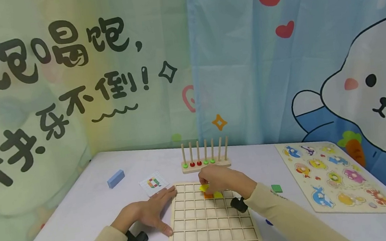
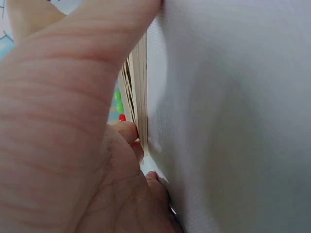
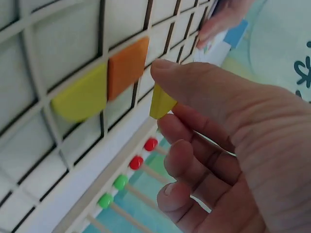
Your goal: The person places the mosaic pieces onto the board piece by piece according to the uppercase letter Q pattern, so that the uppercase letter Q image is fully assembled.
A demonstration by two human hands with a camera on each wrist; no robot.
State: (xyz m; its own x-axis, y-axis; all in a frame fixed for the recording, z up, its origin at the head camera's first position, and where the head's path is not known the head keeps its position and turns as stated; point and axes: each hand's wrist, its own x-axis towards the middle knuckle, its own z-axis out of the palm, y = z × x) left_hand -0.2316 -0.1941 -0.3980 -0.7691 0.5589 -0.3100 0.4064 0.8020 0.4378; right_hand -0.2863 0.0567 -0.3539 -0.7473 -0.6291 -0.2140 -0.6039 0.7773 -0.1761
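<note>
A wooden grid board (image 1: 212,225) with square compartments lies on the table in the head view. Against its left side rests my left hand (image 1: 150,212), fingers spread, the fingertips at the upper left corner and the thumb on the edge lower down. My right hand (image 1: 217,177) is over the board's far edge. Between thumb and forefinger it pinches a small yellow tile (image 3: 162,103), as the right wrist view shows. Close by, an orange square tile (image 3: 128,68) and another yellow tile (image 3: 82,94) with a rounded side sit in neighbouring compartments.
Behind the board stands a peg rack (image 1: 207,166) with green and red beads. A pattern card (image 1: 153,183) and a blue block (image 1: 115,179) lie left. On the right are a green tile (image 1: 276,188), a partly hidden dark blue piece (image 1: 269,222) and an animal puzzle board (image 1: 322,177).
</note>
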